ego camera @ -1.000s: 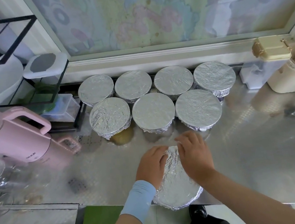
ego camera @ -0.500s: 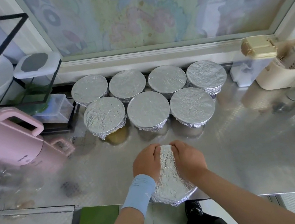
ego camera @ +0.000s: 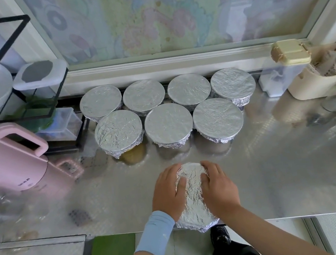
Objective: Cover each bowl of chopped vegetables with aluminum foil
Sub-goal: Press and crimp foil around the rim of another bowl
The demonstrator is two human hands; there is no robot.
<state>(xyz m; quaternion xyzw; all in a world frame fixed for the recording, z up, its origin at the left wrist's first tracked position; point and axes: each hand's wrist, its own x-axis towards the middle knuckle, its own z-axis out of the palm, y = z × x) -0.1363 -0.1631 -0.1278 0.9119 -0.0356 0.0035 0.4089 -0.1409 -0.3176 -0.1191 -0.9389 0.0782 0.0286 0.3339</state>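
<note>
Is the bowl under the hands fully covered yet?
Covered: foil spans its whole top and wraps over the near rim; left hand and right hand cup it.

1. Here we are in a home kitchen, looking down at a shiny steel tabletop [ego camera: 271, 172].
2. A pink electric kettle [ego camera: 4, 160] sits at the left.
3. Foil-covered bowls [ego camera: 169, 125] are lined up in rows.
4. A black wire rack [ego camera: 59, 90] holds plastic food boxes.
5. A patterned window [ego camera: 153, 13] runs along the back.

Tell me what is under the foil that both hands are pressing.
Only crinkled foil shows, moulded over a round shape, with the left hand and right hand cupping its sides. The bowl and its contents are fully covered and cannot be seen.
</note>
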